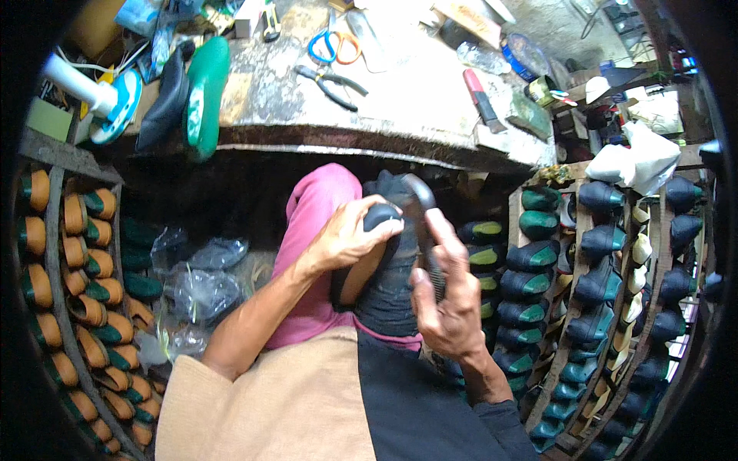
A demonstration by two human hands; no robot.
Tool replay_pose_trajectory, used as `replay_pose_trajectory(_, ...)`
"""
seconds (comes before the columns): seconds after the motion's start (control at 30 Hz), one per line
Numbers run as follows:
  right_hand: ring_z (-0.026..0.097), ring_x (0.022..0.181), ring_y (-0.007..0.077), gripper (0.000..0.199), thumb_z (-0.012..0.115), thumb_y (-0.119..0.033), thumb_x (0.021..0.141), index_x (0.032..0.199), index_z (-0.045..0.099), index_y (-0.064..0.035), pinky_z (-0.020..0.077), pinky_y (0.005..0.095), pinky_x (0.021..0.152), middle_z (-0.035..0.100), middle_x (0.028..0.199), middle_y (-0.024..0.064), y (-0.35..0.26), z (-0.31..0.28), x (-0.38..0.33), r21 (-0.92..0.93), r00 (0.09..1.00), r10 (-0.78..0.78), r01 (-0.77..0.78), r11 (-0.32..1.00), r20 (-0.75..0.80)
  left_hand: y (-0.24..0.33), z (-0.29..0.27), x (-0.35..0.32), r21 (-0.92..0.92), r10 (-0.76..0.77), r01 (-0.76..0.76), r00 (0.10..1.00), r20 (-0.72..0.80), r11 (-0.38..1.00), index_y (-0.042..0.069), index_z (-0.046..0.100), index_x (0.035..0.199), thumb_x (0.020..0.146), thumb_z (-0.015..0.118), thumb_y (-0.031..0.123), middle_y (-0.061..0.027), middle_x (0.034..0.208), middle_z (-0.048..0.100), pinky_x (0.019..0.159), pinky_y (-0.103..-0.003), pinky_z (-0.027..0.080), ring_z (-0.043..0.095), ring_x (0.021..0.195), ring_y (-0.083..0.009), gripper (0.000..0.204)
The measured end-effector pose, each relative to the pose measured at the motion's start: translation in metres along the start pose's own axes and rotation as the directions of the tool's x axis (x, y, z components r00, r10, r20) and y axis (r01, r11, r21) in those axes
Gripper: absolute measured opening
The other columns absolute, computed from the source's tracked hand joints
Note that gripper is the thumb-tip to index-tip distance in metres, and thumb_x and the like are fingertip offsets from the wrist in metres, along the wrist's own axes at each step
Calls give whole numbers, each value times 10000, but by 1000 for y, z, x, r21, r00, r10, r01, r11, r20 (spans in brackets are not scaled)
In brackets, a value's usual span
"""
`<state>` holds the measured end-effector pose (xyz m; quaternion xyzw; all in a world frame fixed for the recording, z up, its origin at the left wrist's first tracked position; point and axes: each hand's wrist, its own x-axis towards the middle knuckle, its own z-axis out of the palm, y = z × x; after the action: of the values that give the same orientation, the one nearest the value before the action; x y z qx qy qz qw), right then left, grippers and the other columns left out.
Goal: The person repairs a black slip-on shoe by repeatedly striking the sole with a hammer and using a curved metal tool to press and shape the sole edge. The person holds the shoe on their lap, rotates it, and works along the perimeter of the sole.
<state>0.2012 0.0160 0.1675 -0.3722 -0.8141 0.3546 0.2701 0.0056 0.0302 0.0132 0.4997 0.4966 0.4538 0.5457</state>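
My left hand [350, 234] is closed around a black shoe [381, 217] held over my lap. Its dark rounded end shows between thumb and fingers; a tan part [358, 278] shows below, and the rest is hidden by the hand and legs. On the right, my right hand [452, 296] grips a hammer [419, 192] by its dark, ridged handle. The curved grey head is raised close beside the shoe, apart from my left fingers. Motion blurs the hammer and the right fingers slightly. A dark cloth [384, 296] covers my right thigh under the shoe.
Ahead stands a worn workbench [261, 100] with scissors [336, 48], pliers [332, 86], a red-handled knife [483, 100] and a green sole-shaped piece [207, 96]. Racks of tan shoes [74, 213] and dark shoes [530, 257] flank me. Clear plastic bags [204, 292] lie at left.
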Motion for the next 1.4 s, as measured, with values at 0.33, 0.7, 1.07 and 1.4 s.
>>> replay_pose_trajectory(0.33, 713, 1316, 406, 754, 561, 87, 1054, 1740, 261, -4, 625, 474, 1007, 606, 1555, 358, 5, 6, 3, -207, 971, -225, 203, 957, -85, -11, 0, -4, -176, -13, 17, 1000, 22, 984, 41, 768, 1263, 1023, 870, 276, -73, 1075, 813, 916, -331, 589, 740, 1009, -137, 351)
replay_pose_trajectory(0.7, 536, 1548, 502, 724, 551, 119, 1007, 1706, 366, 80, 449, 497, 1284, 485, 1688, 368, 37, 35, -24, 62, 996, 77, -74, 995, -48, -9, -3, -2, -155, 42, -35, 998, 40, 987, 24, 736, 1277, 1018, 874, 221, -36, 1112, 768, 960, -316, 560, 688, 1045, -130, 353)
replay_pose_trajectory(1.07, 576, 1488, 528, 749, 558, 107, 972, 1696, 365, 103, 485, 494, 1254, 507, 1670, 360, 17, 18, -23, 57, 991, -20, 28, 998, -131, -8, 6, -7, -197, 46, -37, 998, 42, 980, 32, 734, 1293, 1011, 868, 278, -63, 1099, 757, 977, -355, 565, 707, 1075, -176, 398)
replay_pose_trajectory(1.4, 726, 855, 242, 749, 646, 10, 940, 1673, 506, -62, 586, 420, 801, 730, 989, 199, 112, -4, 24, 40, 915, 313, -314, 949, -253, 7, 16, -49, 123, 154, -147, 987, -53, 982, 20, 615, 1469, 958, 923, 233, -160, 1237, 770, 1050, -423, 594, 749, 1175, -258, 634)
